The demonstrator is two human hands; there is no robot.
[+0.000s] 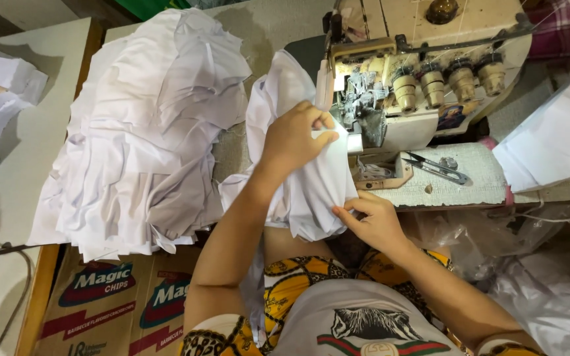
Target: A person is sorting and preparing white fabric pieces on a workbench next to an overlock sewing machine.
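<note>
Left hand: the left hand [293, 137] lay flat on top of the white fabric piece [311, 178], fingers pressed together and pointing toward the machine, pinning the cloth's upper edge just in front of the needle area.
Right hand: the right hand [372, 221] pinched the lower right edge of the same fabric between thumb and fingers, below the machine bed.
White fabric piece: it was draped from the machine bed down toward the person's lap, bunched in folds between the two hands, its top end rising behind the left hand.
Overlock sewing machine: the cream overlock sewing machine [423, 79] stood right of the left hand, with four tension knobs in a row across its front and its presser area touching the fabric's edge.
Thread snips: a pair of metal thread snips [438, 167] lay on the padded grey extension [456, 178] beside the machine, well apart from both hands.
Fabric pile: a tall heap of white cut pieces [146, 132] rested on the table [8, 198] to the left, near the left forearm but not touching it.
Cardboard box: a printed cardboard box [113, 296] sat under the pile's front edge.
Plastic sheeting: clear plastic sheeting [536, 277] was crumpled at the lower right, beside the right arm.
</note>
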